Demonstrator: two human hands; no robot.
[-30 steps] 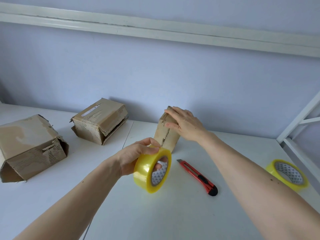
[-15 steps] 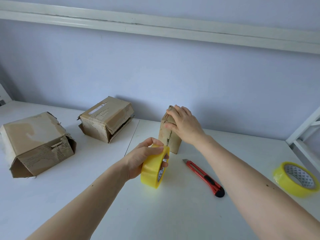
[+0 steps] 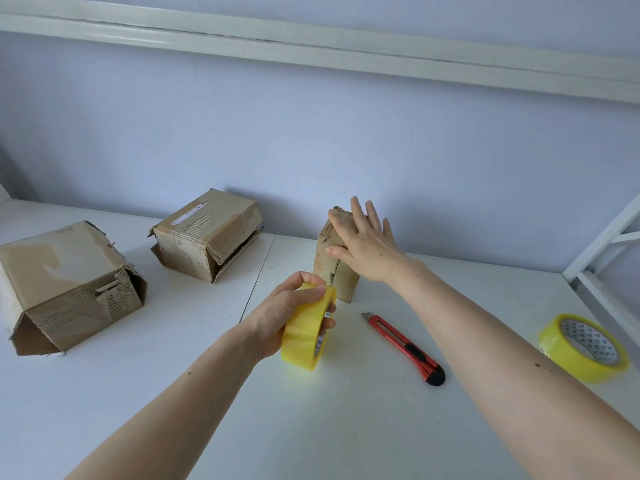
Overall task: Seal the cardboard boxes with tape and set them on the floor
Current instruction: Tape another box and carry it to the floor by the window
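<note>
A small upright cardboard box (image 3: 337, 275) stands near the back of the white table (image 3: 346, 410). My right hand (image 3: 367, 244) lies against its top and right side with straight, spread fingers. My left hand (image 3: 287, 310) grips a yellow roll of tape (image 3: 306, 332) just in front of the box, a little above the table. A medium box (image 3: 204, 233) with a gaping flap sits at the back left. A larger torn box (image 3: 65, 285) lies tipped at the far left.
A red utility knife (image 3: 405, 348) lies on the table right of the tape roll, blade end toward the small box. A second yellow tape roll (image 3: 585, 346) lies flat at the right edge. A white metal frame (image 3: 602, 251) rises at the right.
My right hand's fingers have straightened and spread from a curled hold on the small box's top. The tape roll in my left hand has turned more edge-on and moved closer to the box.
</note>
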